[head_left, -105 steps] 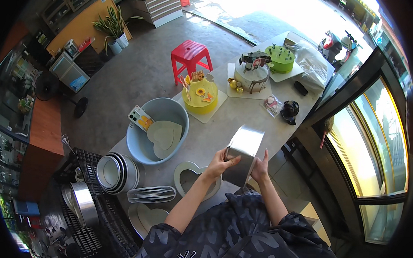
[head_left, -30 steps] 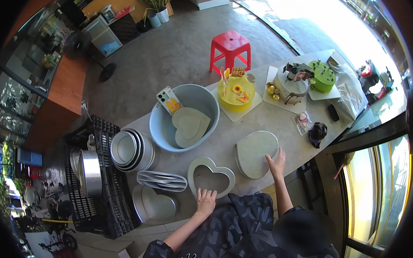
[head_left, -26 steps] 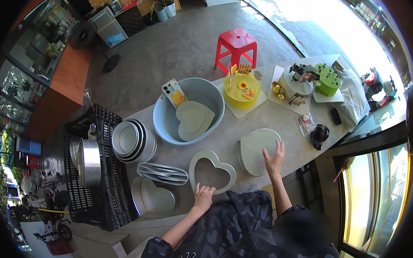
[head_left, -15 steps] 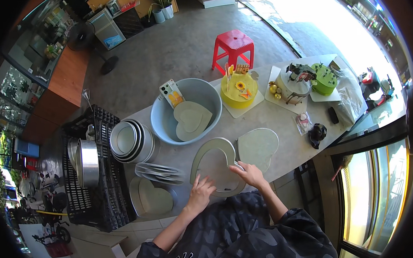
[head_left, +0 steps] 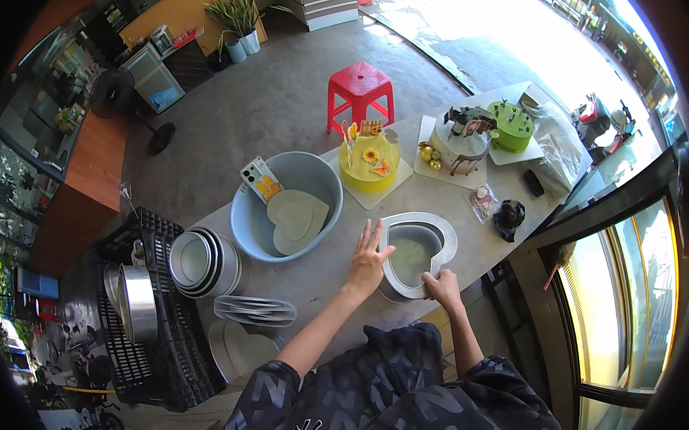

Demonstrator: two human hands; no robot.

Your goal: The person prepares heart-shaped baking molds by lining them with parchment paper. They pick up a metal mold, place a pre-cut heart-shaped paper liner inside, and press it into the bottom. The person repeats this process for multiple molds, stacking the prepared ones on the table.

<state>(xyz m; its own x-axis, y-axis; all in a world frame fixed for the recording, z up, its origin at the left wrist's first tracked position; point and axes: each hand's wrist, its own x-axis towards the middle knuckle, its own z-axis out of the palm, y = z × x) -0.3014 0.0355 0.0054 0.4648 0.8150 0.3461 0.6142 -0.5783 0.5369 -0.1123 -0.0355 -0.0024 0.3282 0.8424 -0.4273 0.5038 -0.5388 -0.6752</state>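
Note:
A silvery heart-shaped cake ring [head_left: 447,243] with a wide flat rim rests near the front of the table. A pale heart-shaped plate [head_left: 409,257] shows through its opening. My right hand [head_left: 443,289] is closed on the rim at the notch of the heart. At the opposite side my left hand [head_left: 368,266] has its fingers spread, touching or just over the rim; exact contact is hard to make out. Further left lie a stack of thin metal plates [head_left: 255,310] and another heart-shaped pan [head_left: 243,348], beside nested round cake pans [head_left: 230,260].
A light-blue basin [head_left: 243,238] holds a heart-shaped plate [head_left: 303,224] and a phone [head_left: 262,178]. Decorated yellow [head_left: 369,168], white [head_left: 463,150] and green [head_left: 512,127] cakes stand along the table's far side. A black crate [head_left: 181,314] with pans is left; a red stool [head_left: 360,87] stands beyond.
The heart-shaped ring has moved right, over the pale heart plate that lay beside it. My left hand has shifted right along with it and spread its fingers. My right hand still grips the notch.

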